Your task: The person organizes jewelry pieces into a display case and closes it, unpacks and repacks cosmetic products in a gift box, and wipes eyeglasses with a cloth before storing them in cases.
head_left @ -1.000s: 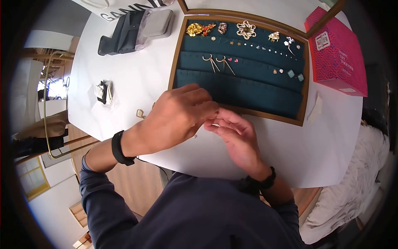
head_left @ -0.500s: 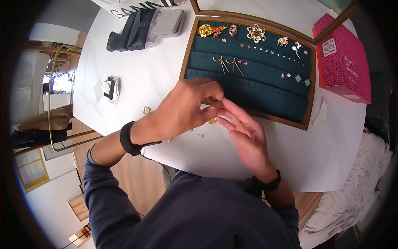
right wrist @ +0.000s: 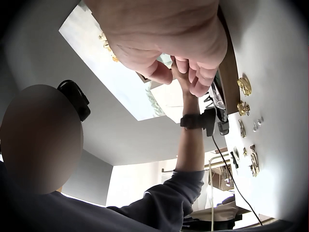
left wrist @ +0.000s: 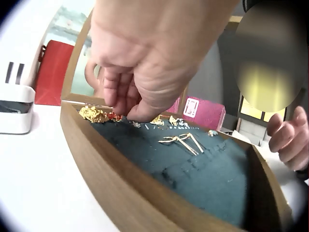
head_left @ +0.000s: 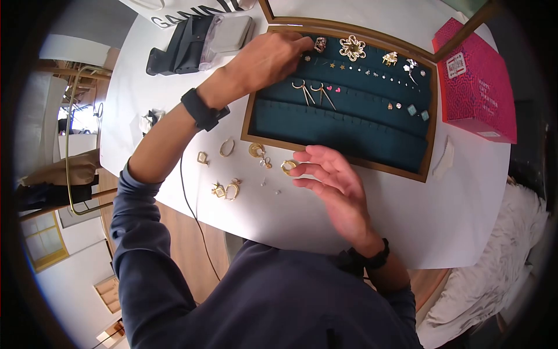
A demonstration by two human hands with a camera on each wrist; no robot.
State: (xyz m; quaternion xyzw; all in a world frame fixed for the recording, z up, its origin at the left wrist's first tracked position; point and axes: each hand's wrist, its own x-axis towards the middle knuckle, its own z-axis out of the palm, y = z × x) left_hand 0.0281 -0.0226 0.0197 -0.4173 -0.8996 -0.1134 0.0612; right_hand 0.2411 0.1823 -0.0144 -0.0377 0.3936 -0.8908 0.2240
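In the head view my left hand [head_left: 264, 61] is over the upper left corner of the wooden case [head_left: 248, 119], covering the ornaments there. The left wrist view shows its bent fingertips at a red ornament [left wrist: 115, 117], beside a gold cluster [left wrist: 91, 114]; whether they pinch anything is hidden. My right hand [head_left: 340, 192] hovers over the white table with fingers apart and holding nothing, by a gold hoop [head_left: 289, 167]. Rows of earrings and brooches, among them a flower brooch [head_left: 352, 48], sit on the dark green lining [head_left: 343, 131].
Loose gold jewellery [head_left: 226, 146] and small studs lie in front of the case. A pink box [head_left: 479, 87] stands to the right, with a torn white strip [head_left: 443, 158] below it. Dark pouches [head_left: 189, 46] and a grey box [head_left: 231, 34] are at the back left. The glass lid stands raised.
My left hand has moved from beside the right hand up to the case's upper left corner, uncovering the loose jewellery. My right hand has stayed near the case's front edge.
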